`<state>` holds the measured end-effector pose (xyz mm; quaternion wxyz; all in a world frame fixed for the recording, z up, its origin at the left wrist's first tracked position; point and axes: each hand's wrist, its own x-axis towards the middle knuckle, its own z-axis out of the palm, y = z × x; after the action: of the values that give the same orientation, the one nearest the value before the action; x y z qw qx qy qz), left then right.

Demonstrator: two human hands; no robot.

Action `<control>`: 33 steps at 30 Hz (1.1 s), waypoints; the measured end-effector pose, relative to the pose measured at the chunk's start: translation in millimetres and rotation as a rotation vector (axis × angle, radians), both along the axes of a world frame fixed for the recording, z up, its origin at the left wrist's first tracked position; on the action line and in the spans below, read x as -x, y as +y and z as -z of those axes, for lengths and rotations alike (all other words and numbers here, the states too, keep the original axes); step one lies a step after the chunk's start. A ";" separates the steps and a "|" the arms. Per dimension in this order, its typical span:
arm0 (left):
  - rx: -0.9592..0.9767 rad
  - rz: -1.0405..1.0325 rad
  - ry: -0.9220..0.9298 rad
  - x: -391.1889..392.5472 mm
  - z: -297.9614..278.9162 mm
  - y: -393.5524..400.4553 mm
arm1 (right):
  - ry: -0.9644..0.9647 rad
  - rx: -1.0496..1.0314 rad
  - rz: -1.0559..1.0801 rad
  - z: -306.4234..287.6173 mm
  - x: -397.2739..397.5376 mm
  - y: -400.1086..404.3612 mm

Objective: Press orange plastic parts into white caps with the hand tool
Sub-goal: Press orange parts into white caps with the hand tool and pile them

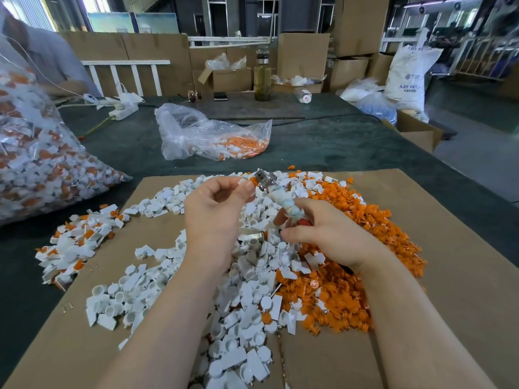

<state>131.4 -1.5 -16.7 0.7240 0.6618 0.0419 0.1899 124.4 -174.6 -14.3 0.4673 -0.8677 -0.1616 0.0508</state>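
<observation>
A heap of white caps [157, 299] covers the middle of a cardboard sheet [438, 318], with a heap of orange plastic parts [345, 299] to its right. My right hand [328, 234] grips the cloth-wrapped handle of the hand tool [278, 197], whose metal head [265, 179] points up and away. My left hand [217, 211] pinches a small white cap [243, 181] with an orange part against the tool's head. A second metal piece [254, 236] lies in the caps below the hands.
A pile of assembled white-and-orange pieces [78, 240] lies at the cardboard's left edge. A large full plastic bag [36, 164] stands at the left, a smaller bag [213, 136] behind. Further back are a bottle [262, 77], a power strip [123, 110] and cardboard boxes. A person sits at the far left.
</observation>
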 end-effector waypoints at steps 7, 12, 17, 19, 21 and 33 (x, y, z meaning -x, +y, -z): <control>0.033 0.044 -0.055 -0.8 0.7 1.9 | 0.005 0.019 -0.048 -2.8 3.2 -0.3; 0.089 0.056 -0.061 -1.5 1.7 2.6 | -0.029 0.024 -0.054 1.9 0.9 5.5; 0.110 0.061 -0.058 -2.8 1.5 4.5 | -0.059 0.072 -0.040 4.1 -0.8 8.8; 0.112 0.071 -0.039 -3.3 1.2 5.3 | -0.058 0.089 -0.029 4.9 -1.7 8.8; 0.141 0.101 0.006 -3.8 1.2 6.9 | -0.070 0.111 -0.017 6.3 -2.5 9.0; -0.548 -0.506 0.267 -19.9 15.4 102.5 | -0.313 0.292 0.386 18.4 -13.4 -0.9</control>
<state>151.3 101.0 -32.1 0.4391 0.8180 0.2455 0.2788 137.7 -175.5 -32.7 0.3080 -0.9378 -0.0544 -0.1509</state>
